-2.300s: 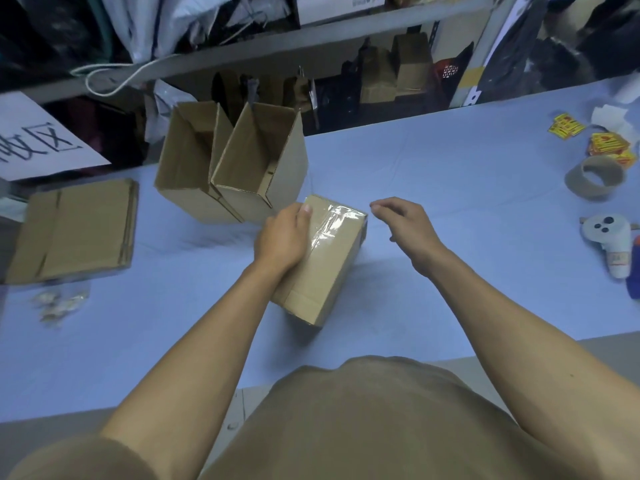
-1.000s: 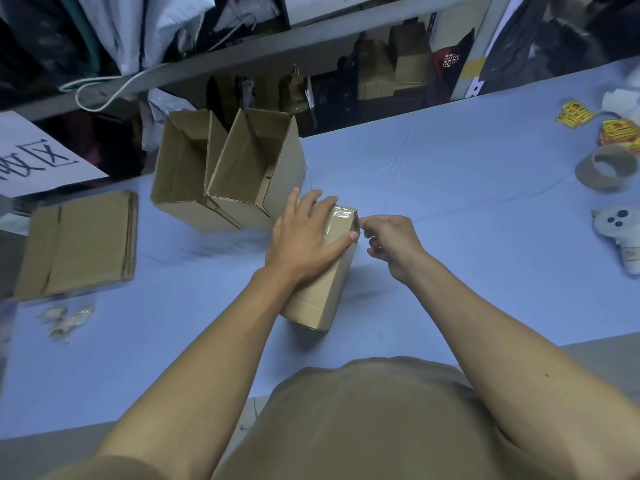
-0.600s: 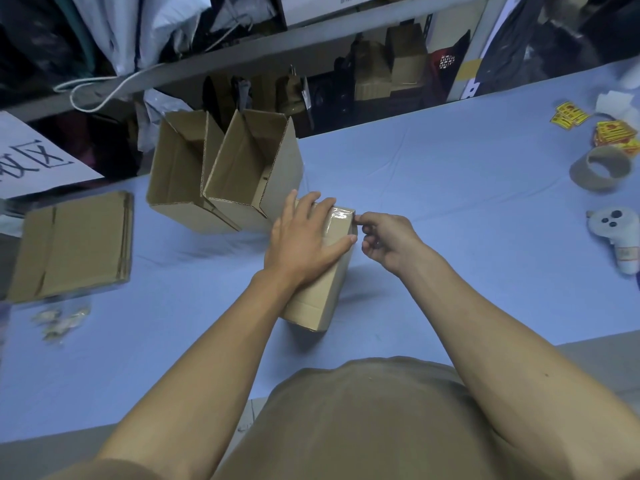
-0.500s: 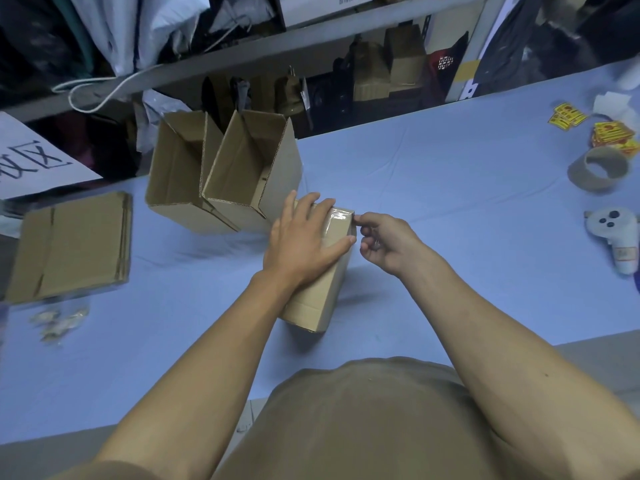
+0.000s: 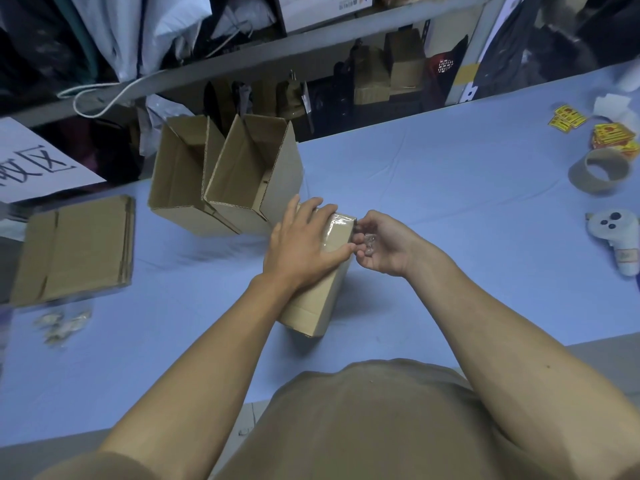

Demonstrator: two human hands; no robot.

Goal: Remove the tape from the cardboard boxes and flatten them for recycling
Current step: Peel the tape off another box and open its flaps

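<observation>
Pressing down with my left hand (image 5: 304,249), fingers straight and spread flat, I pin the sealed cardboard box (image 5: 320,299) against the table (image 5: 450,202). At the box's far right corner my right hand (image 5: 381,245) is curled, thumb and fingertips pinched on a crumpled bit of clear tape (image 5: 370,244) — glossy tape (image 5: 336,226) also shows across the far end of the box top, just past my left fingertips. That box lies on the blue table straight before me, its long side running away from my chest and slightly to the right. Just beyond my left hand two open boxes (image 5: 235,174) stand side by side, touching one another, tilted so that their open mouths face up toward me; the nearer one's wall sits just beside my left knuckles. Well to the left lies a stack of flattened boxes (image 5: 74,247), and in front of it a small heap of crumpled tape scraps (image 5: 62,323). Far to the right — well apart from my hands — are an empty cardboard tape core (image 5: 601,169), a white controller (image 5: 616,237) and some yellow-and-red stickers (image 5: 613,135).
</observation>
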